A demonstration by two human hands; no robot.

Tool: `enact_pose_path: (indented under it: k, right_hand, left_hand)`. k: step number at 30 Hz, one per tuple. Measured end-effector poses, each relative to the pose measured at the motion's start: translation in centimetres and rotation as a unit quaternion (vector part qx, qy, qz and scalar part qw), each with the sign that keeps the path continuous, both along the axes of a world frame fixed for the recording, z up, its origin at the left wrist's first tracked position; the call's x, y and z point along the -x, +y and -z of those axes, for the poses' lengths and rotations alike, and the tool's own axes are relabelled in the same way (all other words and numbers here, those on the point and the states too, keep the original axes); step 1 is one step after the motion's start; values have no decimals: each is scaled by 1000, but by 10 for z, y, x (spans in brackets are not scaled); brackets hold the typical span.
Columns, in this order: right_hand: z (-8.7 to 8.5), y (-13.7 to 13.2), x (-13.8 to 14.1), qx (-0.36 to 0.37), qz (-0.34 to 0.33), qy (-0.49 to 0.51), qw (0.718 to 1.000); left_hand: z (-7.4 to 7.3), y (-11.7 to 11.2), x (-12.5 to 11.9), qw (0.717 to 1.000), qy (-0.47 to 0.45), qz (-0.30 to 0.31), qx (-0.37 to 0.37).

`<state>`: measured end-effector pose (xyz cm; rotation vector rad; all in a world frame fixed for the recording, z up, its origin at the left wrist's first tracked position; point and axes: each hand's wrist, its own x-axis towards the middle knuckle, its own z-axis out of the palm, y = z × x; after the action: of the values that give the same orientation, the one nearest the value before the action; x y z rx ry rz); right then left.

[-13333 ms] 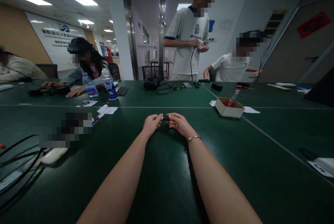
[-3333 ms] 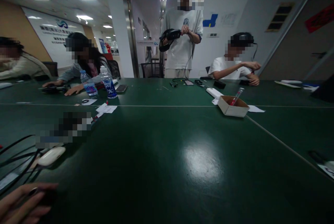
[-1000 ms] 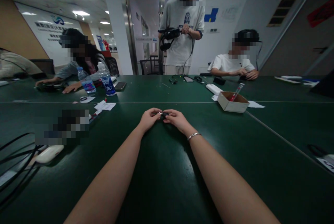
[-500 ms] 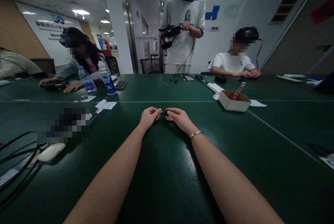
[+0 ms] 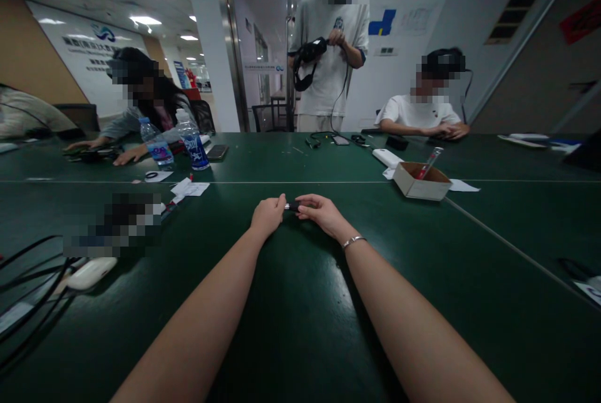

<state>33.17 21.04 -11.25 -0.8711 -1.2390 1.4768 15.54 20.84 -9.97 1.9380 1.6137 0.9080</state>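
We pinch a small black oblong object (image 5: 293, 206) between both hands, left hand (image 5: 268, 215) and right hand (image 5: 322, 213) closed on its ends. It sits low over the dark green bench (image 5: 300, 303), well left of the open cardboard box (image 5: 421, 181).

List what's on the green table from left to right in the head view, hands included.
white oval device → left water bottle → right water bottle → left hand → small black object, pinched between both hands → right hand → open cardboard box
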Motion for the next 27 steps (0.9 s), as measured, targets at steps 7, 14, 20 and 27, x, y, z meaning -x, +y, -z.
enact_pose_path:
  k: [7, 14, 20, 27]
  right_hand:
    - [-3, -1, 0, 11, 1, 12, 1000]
    - [-2, 1, 2, 47, 17, 48, 998]
    - [2, 4, 0, 39, 22, 47, 998]
    - [4, 6, 0, 34, 24, 58, 997]
  left_hand:
    - [-4, -3, -1, 999, 3, 2, -32]
    - [0, 0, -2, 993, -34, 31, -111]
    - [10, 11, -1, 984, -97, 78, -125]
    - [5, 3, -5, 979, -114, 102, -137]
